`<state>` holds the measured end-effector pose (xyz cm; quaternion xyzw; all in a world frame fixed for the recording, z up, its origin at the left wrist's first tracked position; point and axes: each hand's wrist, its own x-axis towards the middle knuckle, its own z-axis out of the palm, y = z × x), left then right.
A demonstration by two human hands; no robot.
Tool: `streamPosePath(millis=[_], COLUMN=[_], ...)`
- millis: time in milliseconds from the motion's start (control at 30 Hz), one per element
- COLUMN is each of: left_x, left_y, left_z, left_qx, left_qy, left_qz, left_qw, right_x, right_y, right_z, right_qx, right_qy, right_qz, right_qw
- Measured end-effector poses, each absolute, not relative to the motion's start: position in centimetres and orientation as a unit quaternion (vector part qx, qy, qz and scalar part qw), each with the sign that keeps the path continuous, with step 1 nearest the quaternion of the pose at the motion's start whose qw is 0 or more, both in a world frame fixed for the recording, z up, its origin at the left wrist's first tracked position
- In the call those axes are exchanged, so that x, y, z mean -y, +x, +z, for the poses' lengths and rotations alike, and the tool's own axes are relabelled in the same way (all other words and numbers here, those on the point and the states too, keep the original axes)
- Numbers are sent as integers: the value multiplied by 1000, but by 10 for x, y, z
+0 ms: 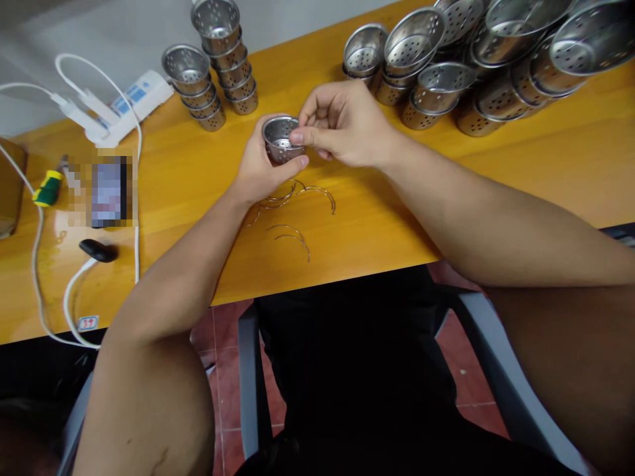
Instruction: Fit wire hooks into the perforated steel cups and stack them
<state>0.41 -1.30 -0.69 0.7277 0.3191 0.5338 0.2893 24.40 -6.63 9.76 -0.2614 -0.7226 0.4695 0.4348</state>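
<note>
A small perforated metal cup [284,153] is tilted slightly, its open mouth facing me, above the wooden table. My left hand [262,162] is wrapped around its left and lower side, with the thumb along the front. At the cup's right rim is my right hand [342,125], its thumb and forefinger pinched together over the opening. Whatever lies between those fingertips is too small to make out. Below the cup, several thin curved wires [317,190] lie loose on the tabletop, partly hidden by my left hand.
Stacks of perforated cups [231,63] stand at the back left, and more cups [439,86] crowd the back right. Leftward are a white power strip [143,99] with cables, a blurred phone [108,193], a yellow-green handle [48,188] and a black object [98,250].
</note>
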Motion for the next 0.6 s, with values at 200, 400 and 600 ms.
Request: streamPosePath(millis=[200,400,600], left_x=[13,10,15], left_y=[-1,-4,-1], left_z=[-10,-15,-9], left_qx=[-284,-258,-304], left_qy=[762,778,775], left_qz=[518,514,492], left_qw=[267,253,252], right_x=[63,62,63], right_y=[246,247,243], right_z=[95,93,93], right_qx=[739,735,742], right_qy=[-238,-270,-235], right_qz=[447,447,446], right_qw=[444,431,443])
